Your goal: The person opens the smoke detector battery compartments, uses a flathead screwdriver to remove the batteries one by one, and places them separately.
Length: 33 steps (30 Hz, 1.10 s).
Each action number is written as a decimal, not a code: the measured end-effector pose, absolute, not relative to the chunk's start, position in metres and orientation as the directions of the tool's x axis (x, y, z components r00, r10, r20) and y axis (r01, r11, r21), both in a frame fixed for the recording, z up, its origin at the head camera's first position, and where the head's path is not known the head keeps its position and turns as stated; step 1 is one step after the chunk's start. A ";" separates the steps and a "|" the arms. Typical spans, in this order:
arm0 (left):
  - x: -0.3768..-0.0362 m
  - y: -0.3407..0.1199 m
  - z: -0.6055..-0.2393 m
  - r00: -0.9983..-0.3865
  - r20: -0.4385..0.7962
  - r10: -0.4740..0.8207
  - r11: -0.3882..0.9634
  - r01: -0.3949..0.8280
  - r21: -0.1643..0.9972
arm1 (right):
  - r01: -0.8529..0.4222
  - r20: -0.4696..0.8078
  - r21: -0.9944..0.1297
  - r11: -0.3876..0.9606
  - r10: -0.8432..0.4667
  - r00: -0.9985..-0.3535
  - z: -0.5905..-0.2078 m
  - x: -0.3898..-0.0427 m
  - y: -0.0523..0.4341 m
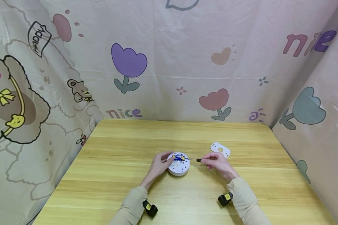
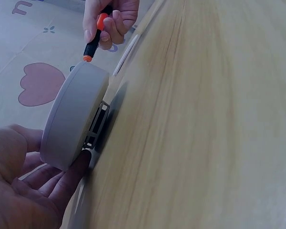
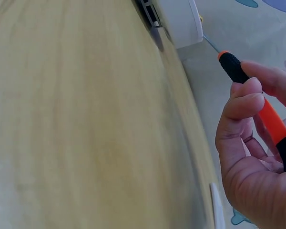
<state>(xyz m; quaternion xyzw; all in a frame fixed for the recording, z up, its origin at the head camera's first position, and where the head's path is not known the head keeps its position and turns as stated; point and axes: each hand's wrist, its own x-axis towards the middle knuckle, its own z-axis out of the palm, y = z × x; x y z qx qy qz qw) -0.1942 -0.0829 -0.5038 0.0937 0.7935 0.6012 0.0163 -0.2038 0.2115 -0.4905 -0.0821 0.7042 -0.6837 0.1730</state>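
Observation:
A round white smoke detector (image 1: pixel 178 171) is tilted above the table in the head view, its back face up. My left hand (image 1: pixel 159 165) grips its left side, thumb on the face and fingers underneath. Set into that face is a blue and yellow part (image 1: pixel 178 158), possibly a battery. With the right hand (image 1: pixel 220 163) I pinch a screwdriver (image 3: pixel 233 67) by its black and orange handle. Its thin shaft points left over the detector's rim, at the right end of the blue part; whether the tip touches cannot be made out. Dark slots (image 2: pixel 99 125) show on the detector's underside.
A white mounting plate (image 1: pixel 226 152) with a central hole lies on the wooden table (image 1: pixel 115 150), just behind my right hand. Printed cloth (image 1: pixel 171 62) hangs behind the table and along both sides. Black wrist cameras (image 1: pixel 150 208) sit on both sleeves.

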 end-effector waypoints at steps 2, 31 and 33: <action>-0.194 -0.083 -0.503 -0.982 0.092 0.165 0.246 0.131 0.960 | 0.133 -0.132 -0.991 0.023 -0.366 -0.921 -0.492 -0.204 0.213; -0.193 -0.084 -0.503 -0.969 0.062 0.240 0.391 0.155 0.907 | 0.184 -0.160 -0.982 -0.048 -0.314 -0.936 -0.496 -0.203 0.224; -0.192 -0.083 -0.503 -0.965 0.060 0.256 0.402 0.163 0.901 | 0.187 -0.165 -0.981 -0.051 -0.286 -0.944 -0.496 -0.203 0.224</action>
